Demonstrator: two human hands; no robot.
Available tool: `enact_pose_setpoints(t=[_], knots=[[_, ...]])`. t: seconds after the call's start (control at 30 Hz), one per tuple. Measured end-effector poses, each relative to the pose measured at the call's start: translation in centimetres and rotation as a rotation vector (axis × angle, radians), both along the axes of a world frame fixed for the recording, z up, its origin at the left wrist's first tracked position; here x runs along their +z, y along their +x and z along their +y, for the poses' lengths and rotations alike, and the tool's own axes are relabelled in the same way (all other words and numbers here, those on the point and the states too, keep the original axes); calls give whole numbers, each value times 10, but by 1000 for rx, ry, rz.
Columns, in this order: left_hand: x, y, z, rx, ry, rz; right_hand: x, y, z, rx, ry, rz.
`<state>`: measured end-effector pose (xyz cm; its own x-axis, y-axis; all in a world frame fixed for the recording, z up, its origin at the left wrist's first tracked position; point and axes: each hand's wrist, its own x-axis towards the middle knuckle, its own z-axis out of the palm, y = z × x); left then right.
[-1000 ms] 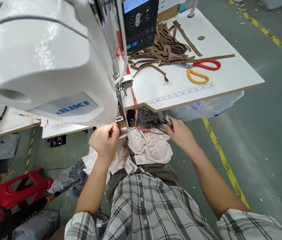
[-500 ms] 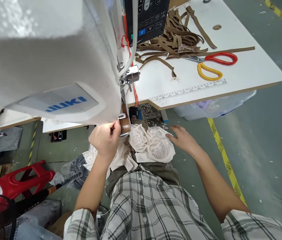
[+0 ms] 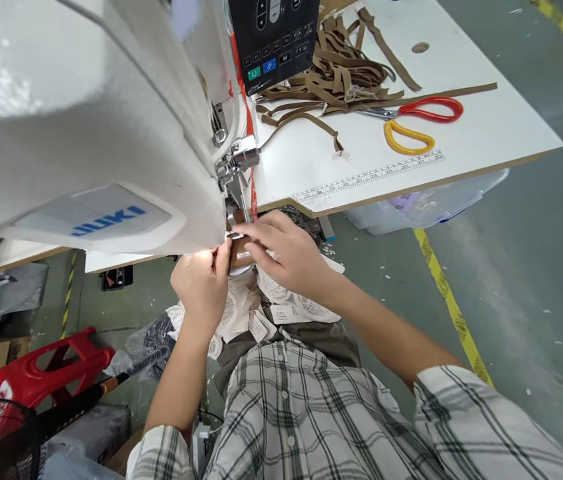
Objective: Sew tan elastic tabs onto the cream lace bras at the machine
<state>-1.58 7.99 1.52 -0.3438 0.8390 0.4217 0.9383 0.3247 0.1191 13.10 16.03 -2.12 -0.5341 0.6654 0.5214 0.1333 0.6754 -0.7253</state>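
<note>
A white JUKI sewing machine fills the upper left. My left hand is closed in a pinch under the machine's head, beside a brown piece at the needle area. My right hand lies over that brown piece, its fingers stretched toward the presser foot and touching it. White lace garments with paper tags rest on my lap below both hands. A red thread hangs down by the needle bar.
On the white table lie a heap of brown straps and red-and-yellow scissors. A control panel sits on the machine. A clear bin stands under the table. A red stool is at lower left.
My right hand has moved left from beside the lace garments to the presser foot, covering the brown piece. My left hand has stayed pinched at the needle area.
</note>
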Motion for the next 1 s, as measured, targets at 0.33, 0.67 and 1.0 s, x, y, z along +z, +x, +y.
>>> enact_pose_setpoints(t=[0.33, 0.67, 1.0], knots=[[20, -4, -1, -105, -207, 106, 22, -21, 12, 7, -12, -120], [27, -5, -36, -552, 103, 131, 34, -11, 9, -169, 38, -178], [-86, 11, -86, -399, -400, -878, -163, 109, 22, -361, -713, -385]])
